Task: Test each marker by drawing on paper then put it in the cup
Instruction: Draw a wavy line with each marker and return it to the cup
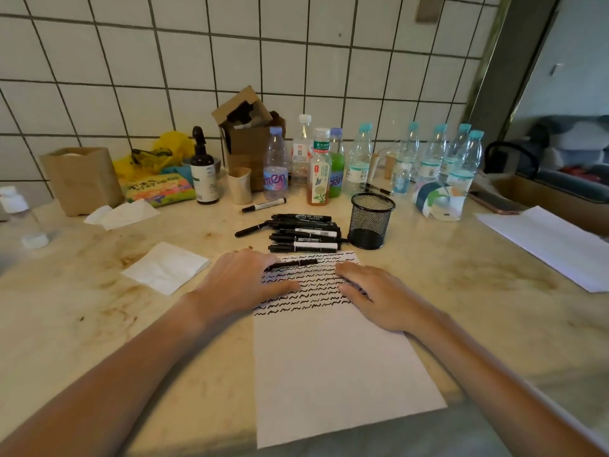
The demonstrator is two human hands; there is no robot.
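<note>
Mesh cup (pixel 371 221), marker pile (pixel 303 232) beside, bottles (pixel 359 159) behind

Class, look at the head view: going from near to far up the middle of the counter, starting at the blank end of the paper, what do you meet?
Paper → squiggles → single marker → marker pile → bottles → tiled wall.

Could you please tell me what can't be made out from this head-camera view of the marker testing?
- Whether the mesh cup holds any markers: its dark mesh wall hides the inside.
- Whether the left hand grips the marker on the paper or just lies beside it.
- How many markers are in the pile: they overlap.
- Marker label print: too small.
- The bottle at the left edge: blurred.
</note>
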